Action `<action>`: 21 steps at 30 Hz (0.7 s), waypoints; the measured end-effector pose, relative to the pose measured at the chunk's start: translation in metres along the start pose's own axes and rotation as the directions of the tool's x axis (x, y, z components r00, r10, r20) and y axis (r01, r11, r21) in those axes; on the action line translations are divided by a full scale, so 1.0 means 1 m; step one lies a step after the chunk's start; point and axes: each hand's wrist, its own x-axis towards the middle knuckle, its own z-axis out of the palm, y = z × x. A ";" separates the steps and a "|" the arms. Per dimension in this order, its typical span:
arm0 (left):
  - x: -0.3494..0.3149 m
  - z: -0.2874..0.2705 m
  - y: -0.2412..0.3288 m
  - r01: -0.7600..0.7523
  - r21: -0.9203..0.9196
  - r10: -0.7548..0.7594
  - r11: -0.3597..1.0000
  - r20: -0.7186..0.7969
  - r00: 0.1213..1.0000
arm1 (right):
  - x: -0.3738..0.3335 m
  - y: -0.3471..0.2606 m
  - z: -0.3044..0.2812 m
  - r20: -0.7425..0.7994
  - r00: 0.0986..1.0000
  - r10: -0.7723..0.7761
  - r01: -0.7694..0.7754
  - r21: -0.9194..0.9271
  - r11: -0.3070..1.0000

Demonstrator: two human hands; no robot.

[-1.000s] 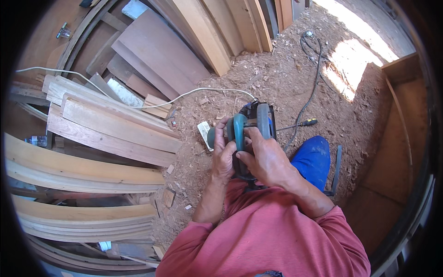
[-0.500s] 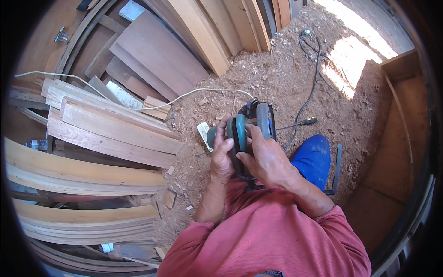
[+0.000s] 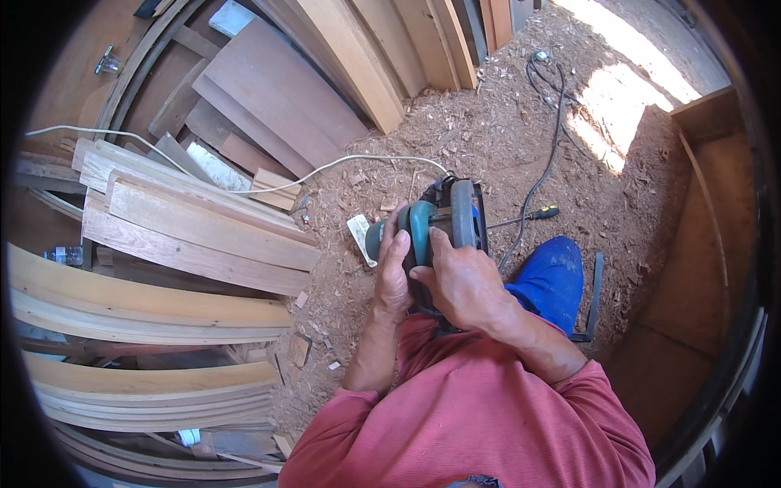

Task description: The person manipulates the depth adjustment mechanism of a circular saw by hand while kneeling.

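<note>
A corded power tool [image 3: 420,222] with a teal and black body and a grey rounded part rests over my lap. From its left side, my left hand [image 3: 394,272] wraps around the body, thumb pointing up along it. My right hand [image 3: 465,281] is closed at the near side of the teal part, its index finger and thumb pressed against it. The right hand's other fingertips are curled out of sight. A pale power cord [image 3: 362,158] leaves the tool's far end and runs left over the boards.
Stacked planks [image 3: 203,232] and curved wooden pieces [image 3: 154,305] lie on the left. Tall boards [image 3: 358,73] stand at the back. Wood shavings cover the floor, with a screwdriver [image 3: 543,212] and dark cable [image 3: 556,138] on it. A wooden box-like panel [image 3: 691,252] stands right.
My right hand has shifted slightly down and toward me on the teal part, its index finger now lower. My left hand and the tool have barely moved.
</note>
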 end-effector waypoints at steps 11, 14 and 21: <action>-0.003 -0.029 0.029 0.118 0.169 -0.129 0.979 0.057 0.990 | -0.004 0.014 -0.040 -0.042 0.955 -0.292 0.295 0.091 0.951; -0.008 -0.044 0.030 0.132 0.054 -0.136 0.990 0.082 0.987 | 0.024 0.015 -0.058 -0.190 0.940 -0.283 0.285 -0.018 0.958; -0.013 -0.048 0.029 0.077 0.067 -0.083 0.995 0.101 0.991 | 0.082 0.023 -0.025 -0.052 0.786 -0.616 0.605 -0.144 0.783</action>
